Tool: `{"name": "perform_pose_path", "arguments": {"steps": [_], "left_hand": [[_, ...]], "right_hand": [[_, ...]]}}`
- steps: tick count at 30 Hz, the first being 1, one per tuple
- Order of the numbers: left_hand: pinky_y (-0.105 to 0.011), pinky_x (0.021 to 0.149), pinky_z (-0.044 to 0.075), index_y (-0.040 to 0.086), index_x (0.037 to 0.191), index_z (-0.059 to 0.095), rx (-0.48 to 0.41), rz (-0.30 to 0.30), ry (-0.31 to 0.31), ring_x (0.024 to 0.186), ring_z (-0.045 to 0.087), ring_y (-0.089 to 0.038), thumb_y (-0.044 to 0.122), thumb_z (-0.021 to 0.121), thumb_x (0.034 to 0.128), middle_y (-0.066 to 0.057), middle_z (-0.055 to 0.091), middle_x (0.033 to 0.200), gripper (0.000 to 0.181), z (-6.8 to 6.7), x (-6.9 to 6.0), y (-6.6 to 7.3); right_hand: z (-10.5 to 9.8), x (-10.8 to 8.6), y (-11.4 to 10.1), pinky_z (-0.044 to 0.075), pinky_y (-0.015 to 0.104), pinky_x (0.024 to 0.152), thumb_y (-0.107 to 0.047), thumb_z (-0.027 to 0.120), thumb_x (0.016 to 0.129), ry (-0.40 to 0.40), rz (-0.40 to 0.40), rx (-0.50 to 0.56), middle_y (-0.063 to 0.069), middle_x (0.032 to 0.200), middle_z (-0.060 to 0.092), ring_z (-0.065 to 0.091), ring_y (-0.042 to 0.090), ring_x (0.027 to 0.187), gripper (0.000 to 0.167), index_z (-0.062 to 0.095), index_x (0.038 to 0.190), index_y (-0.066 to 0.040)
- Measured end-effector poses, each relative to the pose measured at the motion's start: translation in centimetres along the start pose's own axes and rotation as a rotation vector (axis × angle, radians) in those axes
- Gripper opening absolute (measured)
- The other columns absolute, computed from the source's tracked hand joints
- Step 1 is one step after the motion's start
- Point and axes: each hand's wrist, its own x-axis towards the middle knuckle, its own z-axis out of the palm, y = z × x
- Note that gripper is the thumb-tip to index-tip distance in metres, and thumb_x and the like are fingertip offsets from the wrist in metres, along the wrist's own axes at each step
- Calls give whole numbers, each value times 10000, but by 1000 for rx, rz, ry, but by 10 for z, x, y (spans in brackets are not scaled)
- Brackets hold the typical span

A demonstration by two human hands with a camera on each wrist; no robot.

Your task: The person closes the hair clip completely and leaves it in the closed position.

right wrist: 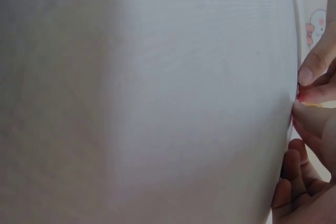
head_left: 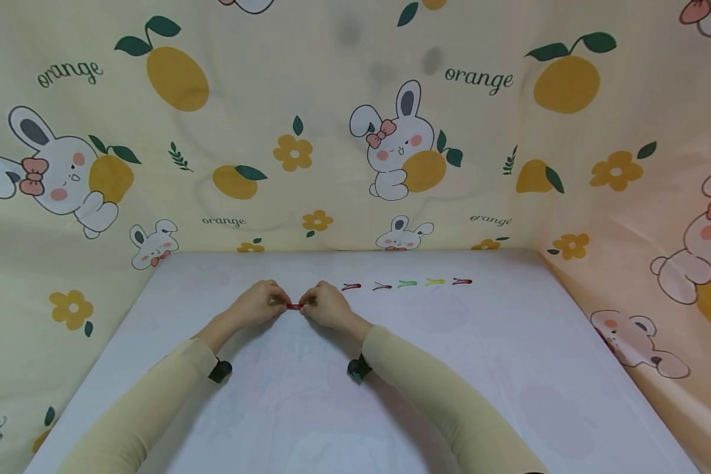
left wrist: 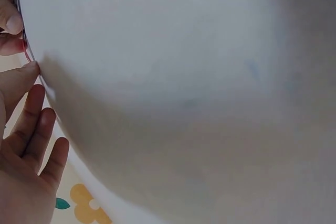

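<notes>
Over the white table, a small red hair clip [head_left: 294, 307] is held between the fingertips of both hands. My left hand [head_left: 261, 304] pinches its left end and my right hand [head_left: 327, 307] pinches its right end. In the left wrist view the clip is a thin red curved strip [left wrist: 26, 51] between the thumbs and fingers, mostly covered. The left hand's other fingers [left wrist: 39, 135] spread loosely away from it. Only a speck of red shows at the fingertips in the right wrist view, where my right hand [right wrist: 310, 203] is partly cut off by the frame edge.
To the right of the hands, several spread hair clips lie in a row: a red one [head_left: 351, 287], a dark reddish one [head_left: 382, 286], a green one [head_left: 407, 284], a yellow one [head_left: 435, 282] and another red one [head_left: 462, 282]. A printed cloth [head_left: 332, 197] hangs behind the table [head_left: 509, 368].
</notes>
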Motion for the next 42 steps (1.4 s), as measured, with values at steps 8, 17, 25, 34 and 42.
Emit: {"name": "perform_pose_path", "arguments": {"steps": [8,17,25,34,42], "left_hand": [[-501,908,520,69,1011,797,-4,11,22,1008,631,-275,27,733,934,-50,688,990,109,2,-3,3],[-504,910,532,46,1051,776,4,-3,40,1012,639,-287,79,731,947,-63,684,999,118,5,-6,5],[-527,949,526,26,1129,751,-14,-29,43,1059,646,-306,100,721,962,-83,699,1056,185,7,-7,9],[-582,1055,468,31,1250,715,-93,-42,82,1226,605,-371,139,683,1003,-128,695,1209,272,5,-4,18],[-540,1078,465,26,1262,713,-133,5,170,1223,621,-335,124,683,1005,-97,709,1207,277,9,8,28]], "right_hand": [[-2,-3,2,489,285,792,-205,809,917,-3,-22,-26,40,1045,643,593,162,934,238,794,1143,-131],[-9,-11,4,523,289,835,-217,771,947,-38,-39,30,45,1155,666,632,150,981,325,737,1253,-113],[-25,-27,6,544,315,841,-191,712,988,5,-72,143,52,1218,672,653,171,1024,316,714,1288,-92],[-43,-37,23,553,372,888,-179,713,999,117,-104,171,40,1246,683,677,184,1033,302,715,1288,-94],[-62,-46,43,556,431,904,-139,729,979,237,-101,191,75,1228,692,700,225,1032,274,732,1243,-66]]}}
